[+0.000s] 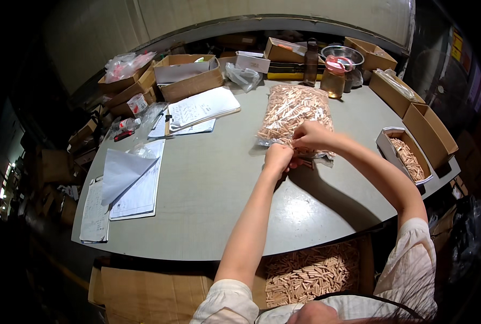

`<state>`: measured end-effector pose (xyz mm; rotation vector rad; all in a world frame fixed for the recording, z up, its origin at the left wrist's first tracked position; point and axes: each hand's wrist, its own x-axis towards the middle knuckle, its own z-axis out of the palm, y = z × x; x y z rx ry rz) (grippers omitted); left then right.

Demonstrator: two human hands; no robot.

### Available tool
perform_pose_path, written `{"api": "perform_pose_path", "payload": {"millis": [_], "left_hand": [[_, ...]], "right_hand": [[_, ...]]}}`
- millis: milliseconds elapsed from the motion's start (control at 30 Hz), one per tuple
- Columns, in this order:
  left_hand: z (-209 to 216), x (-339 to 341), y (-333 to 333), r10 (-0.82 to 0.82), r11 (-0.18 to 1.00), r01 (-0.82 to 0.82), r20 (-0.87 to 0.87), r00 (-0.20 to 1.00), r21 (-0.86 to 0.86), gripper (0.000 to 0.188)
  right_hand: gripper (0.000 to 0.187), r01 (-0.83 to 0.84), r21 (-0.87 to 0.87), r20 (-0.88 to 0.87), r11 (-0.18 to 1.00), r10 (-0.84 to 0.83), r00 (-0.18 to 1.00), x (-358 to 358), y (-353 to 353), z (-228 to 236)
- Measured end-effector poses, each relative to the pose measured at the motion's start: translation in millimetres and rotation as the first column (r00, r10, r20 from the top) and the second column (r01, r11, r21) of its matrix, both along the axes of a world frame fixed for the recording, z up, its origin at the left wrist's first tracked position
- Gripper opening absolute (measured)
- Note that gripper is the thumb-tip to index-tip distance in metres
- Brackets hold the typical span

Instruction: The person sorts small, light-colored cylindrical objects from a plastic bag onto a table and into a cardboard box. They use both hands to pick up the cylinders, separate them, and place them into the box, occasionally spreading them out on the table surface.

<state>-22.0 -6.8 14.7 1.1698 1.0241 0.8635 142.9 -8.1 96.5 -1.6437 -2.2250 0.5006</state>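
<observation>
A clear plastic bag (297, 105) full of small wooden dowels lies on the grey table. Both of my hands meet at its near edge. My left hand (278, 157) is closed, fingers curled inward beneath the edge of the bag. Just above and to the right, my right hand (311, 135) is closed in a pinch, its fingertips near the left hand's thumb. What either hand grips is hidden or too small to make out. A few loose dowels (306, 163) show beside my left fingers, in shadow.
At the right stands a white box (410, 156) of dowels beside an open cardboard box (430, 135). A jar (333, 78) and dark bottle (310, 62) stand behind the bag. Papers (205, 108) lie left. Below the table edge sits a carton of dowels (313, 272).
</observation>
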Motion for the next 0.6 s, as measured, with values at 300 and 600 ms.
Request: {"api": "perform_pose_path", "payload": {"millis": [300, 600], "left_hand": [[33.5, -24.9, -4.3, -0.129, 0.984, 0.113, -0.116, 0.985, -0.136, 0.021], [23.5, -18.5, -3.6, 0.023, 0.992, -0.014, 0.065, 0.998, -0.126, 0.015]], "right_hand": [[0.028, 0.059, 0.067, -0.007, 0.996, -0.059, 0.998, -10.4, 28.9, -22.0], [0.015, 0.049, -0.224, -0.594, 0.973, -0.176, 0.785, -5.4, 23.6, -32.1]]}}
